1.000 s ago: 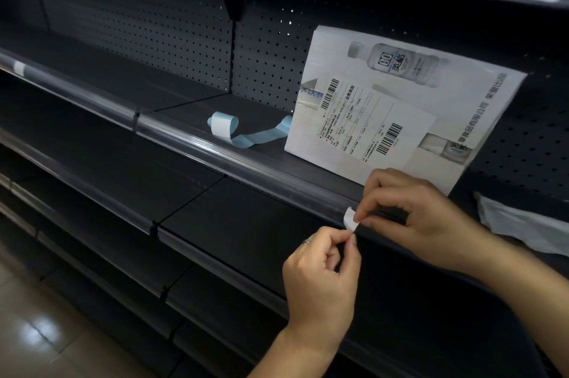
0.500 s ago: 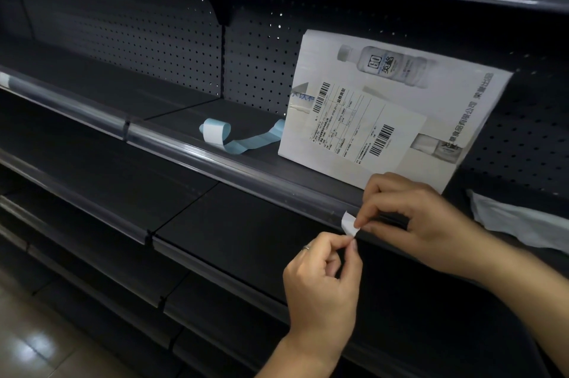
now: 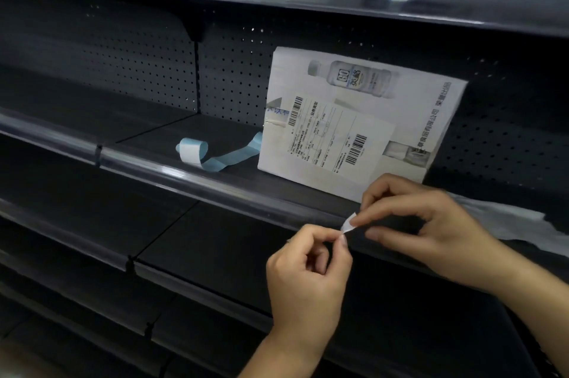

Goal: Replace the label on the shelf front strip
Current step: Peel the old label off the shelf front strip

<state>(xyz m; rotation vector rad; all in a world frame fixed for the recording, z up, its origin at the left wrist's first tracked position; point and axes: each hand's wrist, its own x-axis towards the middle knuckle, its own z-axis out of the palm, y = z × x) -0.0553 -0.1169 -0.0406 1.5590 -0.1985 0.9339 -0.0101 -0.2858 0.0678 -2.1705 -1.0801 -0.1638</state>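
Note:
A small white label (image 3: 348,223) sits at the clear front strip (image 3: 191,180) of the middle dark shelf, its left end curling off the strip. My left hand (image 3: 311,279) pinches the label's lower tip between thumb and forefinger. My right hand (image 3: 425,226) pinches its upper right end, fingers against the strip. Most of the label is hidden by my fingers.
A blue-and-white curled label backing strip (image 3: 212,156) lies on the shelf behind the front strip. A white box with barcodes (image 3: 354,125) leans on the pegboard back. Crumpled white paper (image 3: 508,217) lies at the right. More dark shelves run below and above.
The view has shifted a little to the left. Both hands stay on the label, and its free end now stands slightly further off the strip.

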